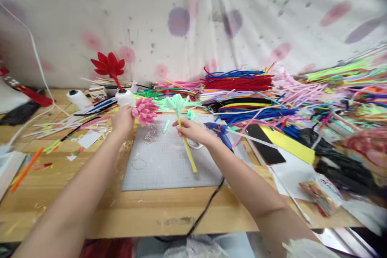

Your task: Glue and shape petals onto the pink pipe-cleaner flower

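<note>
My right hand (192, 130) pinches the yellow stem (190, 155) of a mint-green flower (176, 103) made of fuzzy pipe cleaners, held upright over the grey cutting mat (172, 173). Farther left, my left hand (123, 120) is closed against the lower part of a white thread spool (125, 97); its fingertips are mostly hidden. A red flower (109, 65) stands in the top of that spool. Just right of my left hand is a pink many-petalled flower (145, 111). A small mint-green curled piece (190, 114) lies behind my right hand.
A blue glue gun (222, 131) lies right of my right hand, its dark cord (208, 205) crossing the table's front edge. Small beads (151, 134) are scattered on the mat. Bundles of pipe cleaners (238, 82) line the back. A phone (265, 144) lies at right.
</note>
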`<act>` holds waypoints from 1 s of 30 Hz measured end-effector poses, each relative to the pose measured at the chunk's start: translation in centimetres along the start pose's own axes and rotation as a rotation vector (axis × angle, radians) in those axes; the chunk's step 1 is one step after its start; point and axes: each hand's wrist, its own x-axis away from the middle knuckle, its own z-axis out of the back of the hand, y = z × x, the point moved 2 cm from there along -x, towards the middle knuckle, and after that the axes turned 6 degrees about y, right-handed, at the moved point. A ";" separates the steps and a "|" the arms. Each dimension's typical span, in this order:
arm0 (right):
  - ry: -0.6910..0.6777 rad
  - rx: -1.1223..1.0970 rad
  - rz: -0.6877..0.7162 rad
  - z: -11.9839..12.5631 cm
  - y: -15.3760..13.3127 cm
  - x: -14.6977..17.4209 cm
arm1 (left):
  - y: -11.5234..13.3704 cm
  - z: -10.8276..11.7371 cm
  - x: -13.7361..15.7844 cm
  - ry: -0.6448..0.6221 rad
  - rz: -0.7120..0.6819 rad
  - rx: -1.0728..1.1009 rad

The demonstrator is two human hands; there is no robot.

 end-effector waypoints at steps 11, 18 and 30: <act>0.070 0.767 0.007 0.2 -1.9 -9.0 | -4.7 3.1 1.2 0.118 -0.129 0.073; 0.093 0.820 0.150 -2.4 -0.8 -13.4 | -6.9 1.0 2.1 -0.047 -0.240 0.310; 0.346 0.665 0.332 -1.7 1.7 -7.5 | -6.2 -3.3 0.3 -0.098 -0.225 0.603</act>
